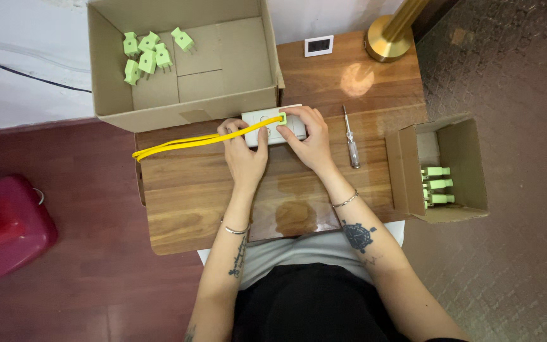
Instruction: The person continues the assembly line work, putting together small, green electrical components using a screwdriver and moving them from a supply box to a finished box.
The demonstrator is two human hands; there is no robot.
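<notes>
**Yellow cable at the white block**

Yellow cable (191,141) is running across the table (191,202) to a green plug (282,118) sitting on the white block (272,126), as I am seeing it. My left hand (243,152) is closing on the block's near end, over the cable. My right hand (308,139) is gripping the block's other end, fingers by the plug. A screwdriver (351,139) is lying just right of it. Green plugs are lying in the big box (185,107) and the small box (457,158).
</notes>
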